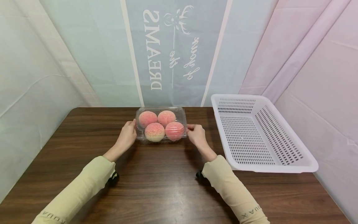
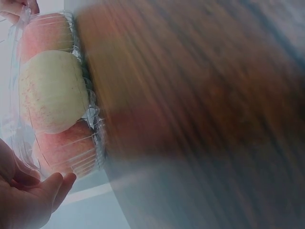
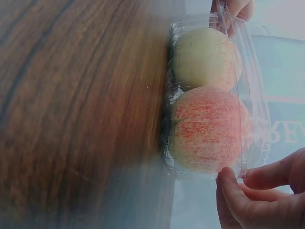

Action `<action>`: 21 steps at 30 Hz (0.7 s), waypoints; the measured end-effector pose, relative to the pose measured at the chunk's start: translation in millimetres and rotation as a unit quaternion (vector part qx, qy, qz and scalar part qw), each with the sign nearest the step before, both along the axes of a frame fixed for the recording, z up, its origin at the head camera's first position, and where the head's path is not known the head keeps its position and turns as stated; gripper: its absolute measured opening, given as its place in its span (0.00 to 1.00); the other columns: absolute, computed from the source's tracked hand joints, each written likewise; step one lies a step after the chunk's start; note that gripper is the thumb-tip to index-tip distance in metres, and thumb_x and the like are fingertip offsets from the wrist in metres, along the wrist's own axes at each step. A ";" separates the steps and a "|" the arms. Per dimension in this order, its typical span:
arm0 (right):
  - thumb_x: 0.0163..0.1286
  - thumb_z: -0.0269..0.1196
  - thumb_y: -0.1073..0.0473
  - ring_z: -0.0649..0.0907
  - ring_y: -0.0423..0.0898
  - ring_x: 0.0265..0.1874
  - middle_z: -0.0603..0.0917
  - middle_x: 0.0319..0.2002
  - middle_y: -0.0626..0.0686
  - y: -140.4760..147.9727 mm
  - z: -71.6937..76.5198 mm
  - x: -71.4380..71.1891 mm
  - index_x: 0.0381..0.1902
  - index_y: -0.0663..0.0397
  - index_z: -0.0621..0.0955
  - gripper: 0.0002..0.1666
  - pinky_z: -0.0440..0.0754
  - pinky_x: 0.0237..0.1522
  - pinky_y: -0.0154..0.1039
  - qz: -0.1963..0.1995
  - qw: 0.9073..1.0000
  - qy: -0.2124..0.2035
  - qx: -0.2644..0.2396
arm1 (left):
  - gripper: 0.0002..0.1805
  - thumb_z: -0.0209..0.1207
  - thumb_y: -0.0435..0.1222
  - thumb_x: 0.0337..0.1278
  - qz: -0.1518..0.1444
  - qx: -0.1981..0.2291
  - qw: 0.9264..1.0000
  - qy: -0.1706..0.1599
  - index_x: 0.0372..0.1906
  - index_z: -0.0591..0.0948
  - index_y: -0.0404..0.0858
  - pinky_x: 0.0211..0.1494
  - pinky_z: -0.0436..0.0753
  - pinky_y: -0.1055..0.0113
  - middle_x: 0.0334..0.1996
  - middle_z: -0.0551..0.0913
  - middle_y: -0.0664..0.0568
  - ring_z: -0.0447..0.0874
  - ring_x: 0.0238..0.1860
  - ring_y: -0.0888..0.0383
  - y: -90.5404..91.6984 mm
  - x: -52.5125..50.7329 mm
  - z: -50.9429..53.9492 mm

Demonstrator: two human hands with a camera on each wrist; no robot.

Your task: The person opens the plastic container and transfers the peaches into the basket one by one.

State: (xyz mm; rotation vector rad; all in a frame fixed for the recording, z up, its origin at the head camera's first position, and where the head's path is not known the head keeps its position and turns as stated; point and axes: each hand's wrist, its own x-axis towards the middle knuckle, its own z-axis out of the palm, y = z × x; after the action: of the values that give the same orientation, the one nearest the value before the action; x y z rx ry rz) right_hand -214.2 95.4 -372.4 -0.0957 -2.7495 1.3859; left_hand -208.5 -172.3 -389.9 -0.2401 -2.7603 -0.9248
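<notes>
Both hands are holding a clear plastic clamshell (image 1: pixel 181 116) from opposite ends, over the back part of a dark wood-grain table (image 1: pixel 156 186). The left hand (image 1: pixel 127 134) is gripping the left end, its thumb and fingers closing on the edge. The right hand (image 1: pixel 197 135) is pinching the right end near the front corner, thumb and fingertips meeting in a narrow hold on the plastic. Whether the clamshell's base is touching the wood, the pictures are not settling

Inside, four peaches (image 1: pixel 158 128) are sitting close together, two behind and two in front. The front-left one is showing a pale yellow lower half under a pink top, while its front-right neighbour is looking mostly pink beneath shiny streaks of plastic

A white perforated plastic basket (image 1: pixel 275 169) is standing on the right, well apart from the clamshell. Cream sleeves (image 1: pixel 84 180) are covering both forearms, with a black strap (image 1: pixel 113 179) showing under the left cuff. Behind the table, a pale blue-green fabric backdrop (image 1: pixel 106 46) is hanging, its lettering reading "DREAMS" in reverse
</notes>
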 end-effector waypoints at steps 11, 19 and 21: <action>0.59 0.57 0.64 0.76 0.46 0.34 0.83 0.41 0.59 4.9 -1.2 -1.1 0.45 0.61 0.82 0.16 0.72 0.31 0.33 -0.005 1.000 -0.005 -0.005 | 0.23 0.38 0.23 0.58 0.001 -0.005 1.000 0.004 0.58 0.62 0.16 0.50 0.72 0.49 0.49 0.70 0.25 0.70 0.51 0.36 6.0 -2.0 -1.4; 0.59 0.57 0.64 0.77 0.47 0.37 0.82 0.43 0.59 6.5 -1.5 -0.8 0.46 0.63 0.81 0.17 0.74 0.37 0.38 -0.003 1.000 -0.011 -0.009 | 0.22 0.38 0.25 0.61 0.001 -0.009 1.000 -0.009 0.59 0.62 0.17 0.44 0.75 0.52 0.48 0.71 0.26 0.73 0.46 0.40 4.7 -3.5 -0.2; 0.60 0.57 0.63 0.76 0.47 0.38 0.82 0.44 0.59 6.9 -1.4 -0.4 0.46 0.63 0.81 0.17 0.74 0.38 0.38 -0.001 1.000 -0.014 -0.014 | 0.22 0.40 0.26 0.62 0.002 -0.011 1.000 -0.003 0.58 0.64 0.18 0.45 0.74 0.51 0.47 0.72 0.27 0.73 0.45 0.41 3.2 -4.0 0.0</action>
State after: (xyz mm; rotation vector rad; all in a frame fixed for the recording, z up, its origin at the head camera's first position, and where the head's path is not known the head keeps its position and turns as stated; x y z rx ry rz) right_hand -214.6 102.2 -373.7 -0.1202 -2.7523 1.4355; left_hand -212.5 -169.1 -389.9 -0.2365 -2.7776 -0.8956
